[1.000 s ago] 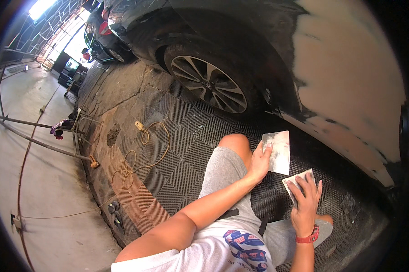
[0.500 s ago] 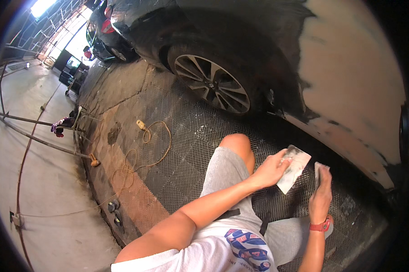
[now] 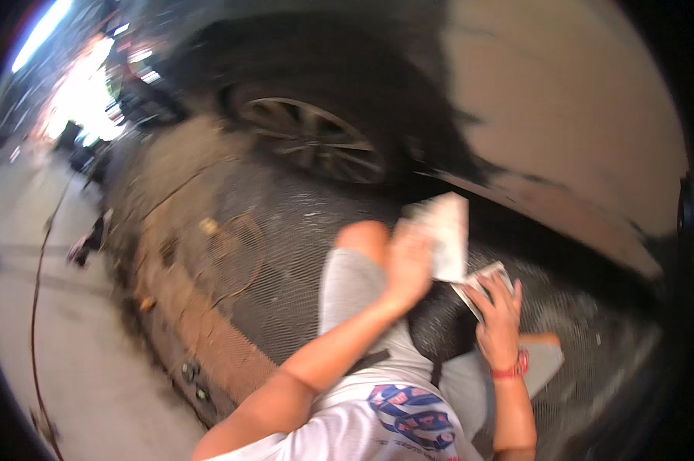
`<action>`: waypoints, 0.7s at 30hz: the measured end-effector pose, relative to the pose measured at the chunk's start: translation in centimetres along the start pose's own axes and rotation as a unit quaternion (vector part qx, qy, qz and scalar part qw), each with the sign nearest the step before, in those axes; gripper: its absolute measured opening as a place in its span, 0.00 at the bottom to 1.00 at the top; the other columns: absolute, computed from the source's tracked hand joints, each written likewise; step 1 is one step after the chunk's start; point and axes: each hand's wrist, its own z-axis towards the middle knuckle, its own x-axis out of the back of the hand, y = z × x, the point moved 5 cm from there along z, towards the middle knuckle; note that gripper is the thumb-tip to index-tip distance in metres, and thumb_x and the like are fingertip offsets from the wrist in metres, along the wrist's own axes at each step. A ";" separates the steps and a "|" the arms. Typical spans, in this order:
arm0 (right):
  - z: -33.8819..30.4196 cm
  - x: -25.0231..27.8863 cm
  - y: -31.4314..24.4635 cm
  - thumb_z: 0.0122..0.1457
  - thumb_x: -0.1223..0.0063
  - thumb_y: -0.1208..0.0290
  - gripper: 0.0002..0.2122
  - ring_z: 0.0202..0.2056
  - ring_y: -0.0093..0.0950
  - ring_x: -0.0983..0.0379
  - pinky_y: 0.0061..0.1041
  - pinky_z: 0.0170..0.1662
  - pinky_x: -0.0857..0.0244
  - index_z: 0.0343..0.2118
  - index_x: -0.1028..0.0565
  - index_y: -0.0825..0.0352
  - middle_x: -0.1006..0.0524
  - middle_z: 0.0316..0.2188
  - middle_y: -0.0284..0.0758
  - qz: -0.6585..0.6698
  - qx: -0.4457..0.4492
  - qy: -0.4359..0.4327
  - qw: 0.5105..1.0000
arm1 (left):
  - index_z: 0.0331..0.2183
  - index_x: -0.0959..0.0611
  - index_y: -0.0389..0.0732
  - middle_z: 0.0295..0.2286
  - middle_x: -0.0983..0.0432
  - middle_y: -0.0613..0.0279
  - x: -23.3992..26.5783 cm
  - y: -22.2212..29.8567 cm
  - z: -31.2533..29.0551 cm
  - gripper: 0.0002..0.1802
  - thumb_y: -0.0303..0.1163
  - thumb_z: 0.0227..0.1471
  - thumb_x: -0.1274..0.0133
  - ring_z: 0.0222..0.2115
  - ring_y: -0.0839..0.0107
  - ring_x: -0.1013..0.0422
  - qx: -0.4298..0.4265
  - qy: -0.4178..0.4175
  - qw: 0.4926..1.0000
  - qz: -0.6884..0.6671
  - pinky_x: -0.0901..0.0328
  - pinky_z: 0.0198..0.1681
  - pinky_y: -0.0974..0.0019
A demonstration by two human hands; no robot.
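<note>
My left hand (image 3: 408, 261) is closed on the edge of a white flat sheet (image 3: 451, 234) with greyish smudges, blurred by motion. To its right, my right hand (image 3: 501, 311) grips a small pale flat rectangular piece (image 3: 479, 286), its fingers bent over the top face. A corner of that piece meets or nearly meets the sheet's lower edge; whether they touch I cannot tell. Both hands are above the dark floor in front of my knees. Beyond them stands a dark car with a beige, filler-like patch (image 3: 562, 100) across its side panel.
The car's wheel (image 3: 312, 138) is ahead on the left. Ribbed dark matting (image 3: 285, 230) covers the floor around me. A yellowish cord (image 3: 243, 288) lies coiled to the left, near a pale concrete strip (image 3: 16, 338). My bent knee (image 3: 362, 238) is beside the left hand.
The view has swung, blurring the surroundings. My right hand has come closer to the left and turned its piece flatter. The white sheet has tilted more upright in my left hand.
</note>
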 end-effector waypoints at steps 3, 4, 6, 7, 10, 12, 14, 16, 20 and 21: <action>-0.1 0.1 5.6 0.53 0.51 0.87 0.28 0.65 0.46 0.35 0.40 0.70 0.45 0.59 0.25 0.63 0.29 0.61 0.42 0.268 -0.086 0.107 0.954 | 0.48 0.25 0.37 0.40 0.26 0.53 5.0 -1.4 -0.4 0.23 0.49 0.68 0.51 0.39 0.59 0.28 0.179 -0.031 0.983 -0.010 0.32 0.43 0.50; -0.7 -1.5 9.1 0.60 0.53 0.82 0.26 0.66 0.44 0.36 0.44 0.69 0.43 0.64 0.31 0.65 0.29 0.62 0.41 0.371 -0.197 0.167 0.892 | 0.49 0.24 0.39 0.40 0.24 0.58 5.5 -1.7 -0.6 0.21 0.46 0.65 0.47 0.40 0.64 0.25 0.267 -0.005 0.911 -0.313 0.28 0.44 0.55; -0.5 -2.9 13.3 0.64 0.51 0.77 0.26 0.63 0.44 0.32 0.66 0.58 0.34 0.66 0.36 0.64 0.28 0.61 0.41 0.787 -0.240 0.239 0.516 | 0.53 0.24 0.39 0.44 0.19 0.58 6.8 -1.0 -1.2 0.20 0.39 0.66 0.48 0.42 0.66 0.20 0.264 -0.046 0.869 -0.417 0.24 0.47 0.60; -1.0 -4.0 16.1 0.64 0.49 0.74 0.24 0.62 0.45 0.31 0.71 0.58 0.36 0.64 0.34 0.64 0.28 0.60 0.41 0.824 -0.218 0.232 0.468 | 0.55 0.25 0.38 0.45 0.19 0.57 7.4 -1.9 -2.3 0.20 0.37 0.66 0.48 0.42 0.65 0.19 0.282 -0.051 0.852 -0.439 0.23 0.46 0.60; 0.1 -4.6 18.3 0.65 0.49 0.72 0.24 0.62 0.45 0.31 0.67 0.59 0.36 0.65 0.34 0.60 0.29 0.61 0.39 0.837 -0.185 0.256 0.447 | 0.61 0.29 0.37 0.48 0.20 0.58 8.8 -4.5 -4.8 0.26 0.38 0.67 0.48 0.43 0.67 0.20 0.303 -0.071 0.853 -0.418 0.23 0.47 0.62; 2.7 -2.5 15.8 0.61 0.45 0.74 0.27 0.65 0.43 0.35 0.57 0.62 0.36 0.64 0.31 0.53 0.31 0.63 0.39 0.700 -0.266 0.342 0.568 | 0.59 0.26 0.38 0.47 0.19 0.59 10.2 -6.6 -4.0 0.24 0.38 0.67 0.48 0.43 0.67 0.20 0.335 -0.059 0.822 -0.456 0.23 0.46 0.64; 4.9 -0.7 14.7 0.53 0.42 0.77 0.31 0.68 0.43 0.40 0.50 0.64 0.40 0.62 0.26 0.47 0.33 0.64 0.37 0.176 -0.164 0.397 0.886 | 0.58 0.23 0.40 0.47 0.18 0.60 10.2 -7.8 -3.2 0.22 0.40 0.68 0.47 0.43 0.68 0.20 0.329 -0.092 0.813 -0.472 0.23 0.46 0.64; 7.3 0.6 11.4 0.44 0.43 0.83 0.37 0.71 0.41 0.46 0.48 0.67 0.55 0.60 0.23 0.44 0.31 0.64 0.31 -0.070 -0.168 0.347 0.920 | 0.58 0.22 0.40 0.49 0.18 0.60 10.0 -8.2 -2.7 0.22 0.40 0.68 0.47 0.46 0.69 0.20 0.314 -0.121 0.793 -0.507 0.24 0.49 0.65; 11.0 -0.6 11.7 0.43 0.42 0.84 0.38 0.72 0.36 0.49 0.50 0.66 0.59 0.59 0.22 0.40 0.33 0.65 0.27 -0.180 -0.050 0.420 0.888 | 0.59 0.25 0.41 0.47 0.19 0.62 9.7 -6.9 -3.0 0.23 0.41 0.68 0.47 0.43 0.70 0.20 0.348 -0.049 0.816 -0.459 0.22 0.44 0.65; 11.7 -0.6 12.0 0.43 0.41 0.84 0.38 0.72 0.35 0.49 0.50 0.66 0.59 0.59 0.22 0.39 0.33 0.65 0.26 -0.192 -0.031 0.434 0.880 | 0.59 0.25 0.40 0.47 0.19 0.62 9.9 -7.1 -3.0 0.23 0.41 0.68 0.47 0.44 0.70 0.20 0.343 -0.048 0.820 -0.455 0.23 0.44 0.64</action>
